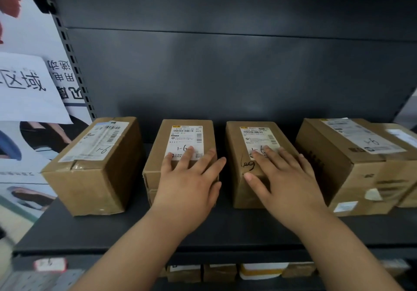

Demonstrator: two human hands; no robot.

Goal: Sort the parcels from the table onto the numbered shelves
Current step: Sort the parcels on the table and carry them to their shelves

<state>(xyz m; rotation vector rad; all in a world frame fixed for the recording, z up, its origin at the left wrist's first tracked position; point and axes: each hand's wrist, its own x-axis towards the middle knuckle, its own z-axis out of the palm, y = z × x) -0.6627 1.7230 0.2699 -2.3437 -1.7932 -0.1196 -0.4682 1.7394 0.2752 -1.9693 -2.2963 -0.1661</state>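
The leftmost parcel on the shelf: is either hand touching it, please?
No: the left hand lies on the second parcel, the right hand on the third parcel, and the leftmost parcel stands apart.

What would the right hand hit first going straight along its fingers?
The right hand lies flat on a box, fingers on its label, pointing toward the back. Nothing stands in that line; it would probably meet the back panel first, though depth is unclear.

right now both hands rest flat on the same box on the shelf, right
Not the same box: the head view shows the left hand flat on the second box from the left and the right hand flat on the third box.
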